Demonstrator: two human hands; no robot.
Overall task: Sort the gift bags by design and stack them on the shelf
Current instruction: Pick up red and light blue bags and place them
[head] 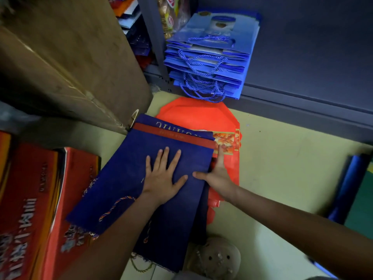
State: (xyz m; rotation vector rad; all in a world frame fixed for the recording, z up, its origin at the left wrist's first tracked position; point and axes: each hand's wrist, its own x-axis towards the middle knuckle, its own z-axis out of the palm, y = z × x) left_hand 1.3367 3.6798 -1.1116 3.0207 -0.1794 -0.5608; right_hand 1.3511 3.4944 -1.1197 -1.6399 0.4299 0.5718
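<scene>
Head view: top navy gift bag point(121, 178) pressed flat on its pile on the floor point(272, 158), both hands on it.
L hand point(161, 176) lies flat w/ fingers spread, holding nothing. R hand point(218, 174) has thumb on top and fingers at bag's R edge; a real pinch can't be told. Bag's long axis runs from cord handle point(115, 207), nearest the person, toward shelf point(302, 93). Blue bag stack point(212, 57) sits ahead; R hand is nearer, so lift prob. goes fwd.
</scene>
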